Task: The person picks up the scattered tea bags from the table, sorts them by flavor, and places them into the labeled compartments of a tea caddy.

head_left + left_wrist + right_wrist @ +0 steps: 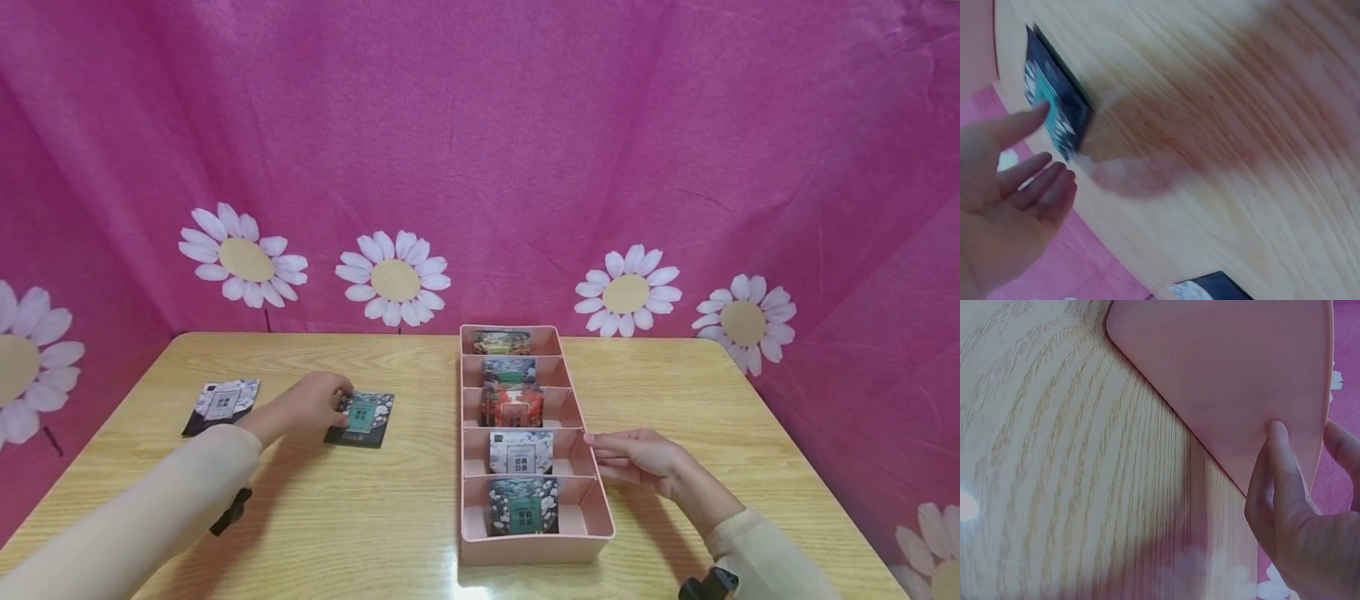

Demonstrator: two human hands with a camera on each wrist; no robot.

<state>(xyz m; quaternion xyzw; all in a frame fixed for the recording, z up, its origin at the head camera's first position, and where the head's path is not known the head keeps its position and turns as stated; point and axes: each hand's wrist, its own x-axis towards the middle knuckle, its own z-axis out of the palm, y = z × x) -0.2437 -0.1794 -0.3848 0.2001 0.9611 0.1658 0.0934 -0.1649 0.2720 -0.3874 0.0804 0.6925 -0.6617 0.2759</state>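
My left hand [318,406] reaches over a dark tea sachet with a green label [365,419] lying on the table. In the left wrist view its thumb overlaps the sachet [1054,103], the other fingers loosely bent near the edge, a gap between them and the thumb. At the long pink divided box [536,548], my right hand [641,457] rests its fingertips on the outer right side wall, with the thumb up by the rim. The right wrist view shows extended fingers [1280,459] against that wall.
A white-and-black sachet [223,404] lies farther left on the table [405,500]. Upright sachets stand in the box's compartments: green-labelled [524,506] in front, then white [521,452], red [512,408] and others behind. A pink flowered curtain [510,167] hangs behind the table.
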